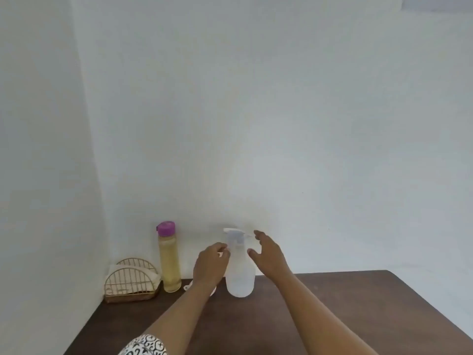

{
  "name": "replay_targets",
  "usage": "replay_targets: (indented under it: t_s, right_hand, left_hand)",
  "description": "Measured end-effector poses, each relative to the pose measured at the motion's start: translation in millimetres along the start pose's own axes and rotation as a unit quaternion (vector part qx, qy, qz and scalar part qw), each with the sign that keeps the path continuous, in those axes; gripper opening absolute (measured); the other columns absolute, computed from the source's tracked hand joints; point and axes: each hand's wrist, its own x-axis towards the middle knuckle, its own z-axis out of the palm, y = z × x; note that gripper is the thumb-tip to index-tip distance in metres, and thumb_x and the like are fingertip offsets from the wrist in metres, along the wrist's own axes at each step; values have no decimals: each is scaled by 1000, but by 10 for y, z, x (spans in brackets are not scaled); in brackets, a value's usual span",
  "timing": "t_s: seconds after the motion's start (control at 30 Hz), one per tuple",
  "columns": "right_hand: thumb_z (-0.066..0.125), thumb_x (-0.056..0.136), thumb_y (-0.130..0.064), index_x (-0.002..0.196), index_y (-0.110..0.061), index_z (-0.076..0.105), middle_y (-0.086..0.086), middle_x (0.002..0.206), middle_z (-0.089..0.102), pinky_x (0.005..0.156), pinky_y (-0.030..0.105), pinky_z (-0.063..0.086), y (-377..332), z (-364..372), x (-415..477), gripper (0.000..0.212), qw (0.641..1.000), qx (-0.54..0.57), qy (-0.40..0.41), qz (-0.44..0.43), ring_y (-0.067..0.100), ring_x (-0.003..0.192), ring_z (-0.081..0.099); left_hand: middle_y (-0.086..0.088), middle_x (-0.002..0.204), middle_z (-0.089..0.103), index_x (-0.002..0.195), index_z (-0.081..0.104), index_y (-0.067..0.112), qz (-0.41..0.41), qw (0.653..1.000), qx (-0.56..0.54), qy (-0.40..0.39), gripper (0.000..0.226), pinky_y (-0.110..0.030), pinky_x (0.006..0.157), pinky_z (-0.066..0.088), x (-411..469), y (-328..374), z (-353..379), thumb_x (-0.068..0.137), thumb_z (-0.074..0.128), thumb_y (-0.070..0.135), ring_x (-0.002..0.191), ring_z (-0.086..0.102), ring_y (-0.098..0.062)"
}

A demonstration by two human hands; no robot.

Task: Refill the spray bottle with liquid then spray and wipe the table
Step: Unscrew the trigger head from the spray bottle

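The sprayer (240, 265) stands upright on the dark bench (332, 303), long axis vertical, its white trigger head pointing left. It sits between the hands. The left hand (211, 265) curls against its neck, fingers touching it, though a firm grip cannot be told. The right hand (266, 254) hovers just beside it, fingers spread. The body is translucent and pale. Left of it stand a bottle (169, 260) of yellowish liquid with a purple cap, and a wire holder (131, 283).
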Motion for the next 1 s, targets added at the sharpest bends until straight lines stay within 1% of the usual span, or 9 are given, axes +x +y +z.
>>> replay_targets:
  t_s: [0.07,0.1,0.23,0.37,0.43,0.5,0.67,0.87,1.0]
  right_hand:
    - [59,90,-25,147,-19,27,1,147,41,106,28,34,143,116,136,65,999,39,-17,22,17,133,41]
    - [60,90,-24,147,-20,25,1,145,42,104,28,35,228,179,202,68,998,58,-24,27,18,132,42]
    - [65,87,-23,145,-23,27,-5,133,51,95,22,38,524,368,422,70,995,100,-21,7,14,122,49]
    - [66,86,-31,123,-21,56,-9,119,61,85,10,40,689,512,491,40,993,110,-34,3,10,113,55]
    - [65,86,-34,116,-23,60,-10,115,63,91,18,44,726,586,462,32,991,111,-81,4,10,111,56]
    - [65,85,-36,122,-22,57,-6,123,62,97,27,43,736,659,409,40,987,106,-120,4,12,115,55]
    - [67,83,-35,125,-22,54,-5,126,60,96,30,45,637,657,202,46,984,125,-126,18,14,113,56]
    - [69,82,-32,126,-21,53,-2,126,61,96,32,45,484,493,-258,48,977,142,-156,42,17,115,56]
    - [69,82,-33,128,-21,52,-1,127,59,91,27,41,371,385,-641,51,975,145,-160,53,16,114,55]
  left_hand:
    - [-2,136,56,129,57,17,-20,998,-54,-19,36,-29,100,44,111,-73,202,95,54,30,120,56,-20]
    - [-1,140,52,131,54,18,-16,997,-67,-16,38,-30,102,44,164,-115,300,95,55,31,122,54,-20]
    - [1,134,48,129,56,21,0,996,-74,39,41,-23,91,48,321,-205,564,91,61,37,109,59,-16]
    - [5,113,51,120,63,22,-1,995,-92,48,40,-18,78,46,329,-271,714,86,64,44,89,60,-11]
    - [7,101,59,112,65,20,5,994,-105,35,35,-13,72,42,301,-298,757,85,66,43,87,59,-10]
    - [9,94,64,107,67,20,-1,992,-121,30,31,-12,72,42,270,-329,770,84,68,41,87,60,-9]
    - [10,88,65,99,67,23,-12,991,-130,0,22,-10,67,43,133,-309,607,82,71,37,77,59,-3]
    - [2,111,68,118,63,18,-24,990,-116,-75,41,-24,82,46,-287,-262,361,82,72,36,99,62,-15]
    - [-2,118,67,123,60,15,-30,988,-118,-100,46,-29,89,48,-658,-198,208,82,72,33,108,61,-19]
